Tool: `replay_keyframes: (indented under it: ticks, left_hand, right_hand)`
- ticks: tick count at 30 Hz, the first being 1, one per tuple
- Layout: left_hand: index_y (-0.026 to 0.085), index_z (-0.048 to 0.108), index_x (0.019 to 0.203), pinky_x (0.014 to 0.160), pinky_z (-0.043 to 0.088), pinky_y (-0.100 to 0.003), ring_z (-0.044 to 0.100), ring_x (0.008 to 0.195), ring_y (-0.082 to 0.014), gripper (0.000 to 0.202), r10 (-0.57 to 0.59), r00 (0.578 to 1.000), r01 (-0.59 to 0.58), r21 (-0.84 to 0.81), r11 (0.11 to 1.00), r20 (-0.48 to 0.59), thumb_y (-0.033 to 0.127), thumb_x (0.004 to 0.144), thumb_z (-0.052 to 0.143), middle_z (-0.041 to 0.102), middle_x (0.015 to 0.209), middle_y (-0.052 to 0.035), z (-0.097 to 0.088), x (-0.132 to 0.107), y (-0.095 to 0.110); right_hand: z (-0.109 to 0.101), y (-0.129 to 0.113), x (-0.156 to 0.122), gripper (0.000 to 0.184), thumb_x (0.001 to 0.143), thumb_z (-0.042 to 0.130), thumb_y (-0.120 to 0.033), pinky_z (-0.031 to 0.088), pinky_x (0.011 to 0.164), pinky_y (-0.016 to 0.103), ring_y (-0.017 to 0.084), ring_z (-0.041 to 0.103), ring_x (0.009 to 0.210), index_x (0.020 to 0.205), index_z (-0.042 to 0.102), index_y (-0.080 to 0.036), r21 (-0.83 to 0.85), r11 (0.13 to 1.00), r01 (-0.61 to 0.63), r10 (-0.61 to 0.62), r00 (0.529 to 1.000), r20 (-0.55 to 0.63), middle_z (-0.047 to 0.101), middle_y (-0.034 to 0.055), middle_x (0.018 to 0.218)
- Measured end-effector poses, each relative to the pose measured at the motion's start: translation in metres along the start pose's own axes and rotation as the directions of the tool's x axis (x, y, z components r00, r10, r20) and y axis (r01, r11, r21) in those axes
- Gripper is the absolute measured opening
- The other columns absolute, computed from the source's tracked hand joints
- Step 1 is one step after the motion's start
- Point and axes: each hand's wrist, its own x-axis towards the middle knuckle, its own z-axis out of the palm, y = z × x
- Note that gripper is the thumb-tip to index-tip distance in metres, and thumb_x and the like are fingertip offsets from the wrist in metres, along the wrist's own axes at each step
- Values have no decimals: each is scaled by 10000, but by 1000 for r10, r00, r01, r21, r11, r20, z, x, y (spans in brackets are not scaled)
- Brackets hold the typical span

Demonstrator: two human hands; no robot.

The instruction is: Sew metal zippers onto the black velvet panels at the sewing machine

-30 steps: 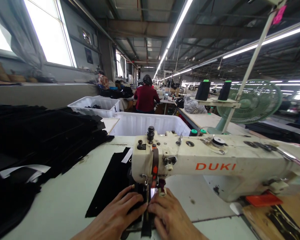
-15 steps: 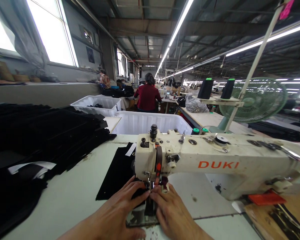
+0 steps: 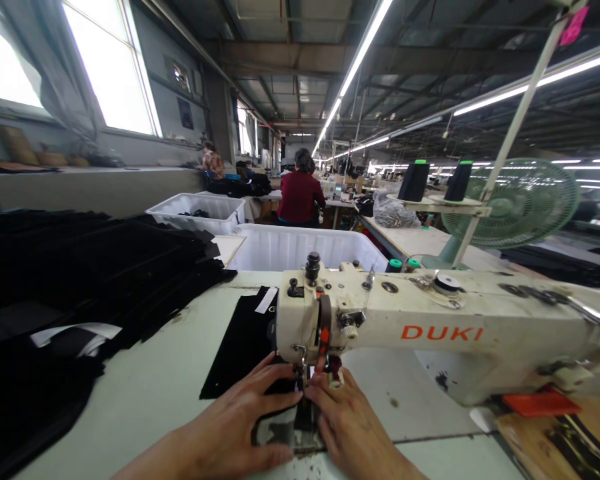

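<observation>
A cream sewing machine [image 3: 430,333] marked DUKI stands on the pale table [image 3: 145,393]. A black fabric piece [image 3: 240,343] with a white label lies under its needle head and stretches away to the left. My left hand [image 3: 240,427] lies flat on the near end of the fabric, fingers stretched toward the needle. My right hand [image 3: 347,427] presses down just right of the needle, fingers extended beside the presser foot. Both sets of fingertips almost meet at the needle.
A big pile of black fabric pieces [image 3: 80,280] fills the table's left side. White plastic bins [image 3: 300,247] stand behind the table. A green fan [image 3: 520,203] and two thread cones [image 3: 413,180] sit at the right. A person in red [image 3: 300,197] sits ahead with their back turned.
The black fabric has fed away from me under the needle, and both hands have slid forward with it. A metal plate shows between my hands now.
</observation>
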Motion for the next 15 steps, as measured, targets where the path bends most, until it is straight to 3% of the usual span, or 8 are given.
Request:
replay_keyframes:
  ticks: [3,5,7,10,13,15]
  left_hand:
    - [247,622,1283,1147,394,-430,521,1309,-229,341,-65,990,64,-9,998,-125,354,994,475,583,1370,-65,-6,5,-5]
    - [227,539,1365,1187,307,-506,443,1374,-232,377,-125,978,136,55,989,-169,233,1010,411,514,1456,-76,-8,8,-11]
    - [238,427,1456,1187,233,-605,347,1433,-271,465,-158,974,180,132,975,-160,216,992,456,434,1526,-85,-9,10,-16]
    - [203,428,1456,1176,261,-605,396,1398,-298,487,-194,966,231,231,945,-173,279,980,498,463,1500,-122,-10,7,-8]
    - [105,605,1262,1120,362,-559,559,1211,-322,377,-203,956,265,321,909,-214,319,976,483,649,1237,-171,-7,2,16]
    - [134,702,996,976,499,-463,658,966,-286,253,-181,967,237,370,898,-181,316,934,538,718,951,-120,-6,-5,30]
  right_hand:
    - [2,4,1,513,734,456,-23,357,1143,439,215,606,1139,1164,612,-255,-77,994,76,-80,995,-53,681,29,1197]
    - [3,9,2,510,727,465,-24,419,1092,409,213,626,1113,1156,612,-258,-154,977,150,-167,981,-101,691,23,1184]
    - [3,14,2,503,737,462,-22,478,1019,376,208,650,1075,1158,609,-255,-242,945,222,-257,958,-124,709,13,1147]
    - [-4,15,5,459,743,443,-19,524,923,358,205,687,989,1110,624,-228,-366,882,297,-377,910,-171,734,16,1067]
    - [-10,7,10,396,779,444,-41,549,844,336,206,704,934,1074,651,-207,-478,806,349,-500,834,-235,742,39,1054]
    - [-6,-2,13,369,857,449,-71,564,804,288,181,712,907,1130,653,-212,-497,779,381,-542,809,-229,747,26,1056]
